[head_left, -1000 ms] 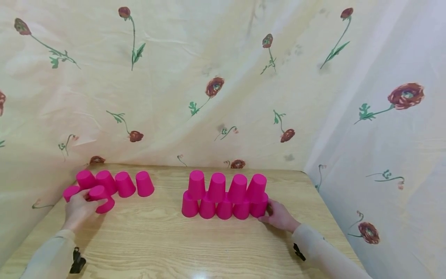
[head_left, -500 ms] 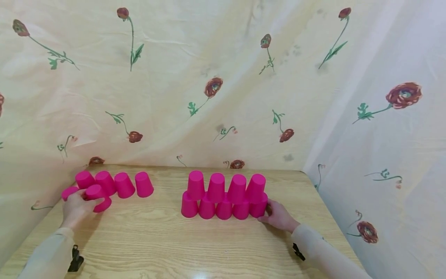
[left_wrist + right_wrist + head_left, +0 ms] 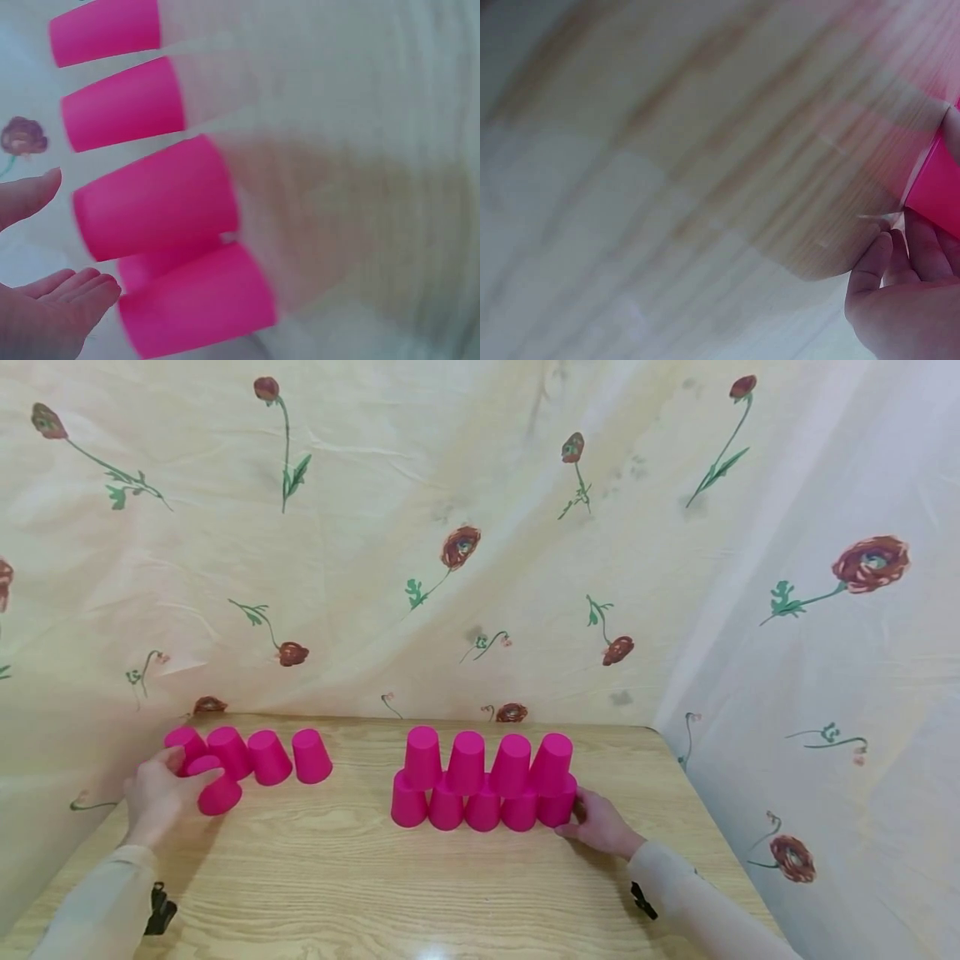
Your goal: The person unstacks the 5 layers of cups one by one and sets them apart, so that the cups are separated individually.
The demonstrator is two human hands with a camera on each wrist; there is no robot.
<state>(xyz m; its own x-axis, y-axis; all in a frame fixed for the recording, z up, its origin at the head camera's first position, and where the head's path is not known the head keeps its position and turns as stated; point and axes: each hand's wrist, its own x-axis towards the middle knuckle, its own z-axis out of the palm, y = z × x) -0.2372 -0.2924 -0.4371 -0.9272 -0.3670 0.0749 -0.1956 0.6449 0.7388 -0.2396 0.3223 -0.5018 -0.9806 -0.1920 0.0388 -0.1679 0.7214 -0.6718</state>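
Upside-down pink cups stand in two groups in the head view. At the left, my left hand [image 3: 159, 793] is beside the front cup [image 3: 219, 792], thumb and fingers spread apart. In the left wrist view, the left hand [image 3: 49, 319] has a gap between thumb and fingers, with cups [image 3: 154, 199] just beyond the fingertips. My right hand [image 3: 602, 827] holds the right end cup [image 3: 557, 802] of the bottom row by its side. Four-fingered contact is partly hidden; in the right wrist view the thumb and fingers [image 3: 926, 251] close on the pink cup [image 3: 936, 187].
Several cups [image 3: 467, 764] form an upper row resting on the bottom row [image 3: 482, 810]. More cups [image 3: 270, 758] line the back left of the wooden table [image 3: 360, 885]. A flowered cloth [image 3: 360, 568] hangs behind and at both sides.
My left hand has loosened from the front left cup, its fingers spreading and rising slightly. A cup at the far left is now hidden behind it. The right hand has stayed put.
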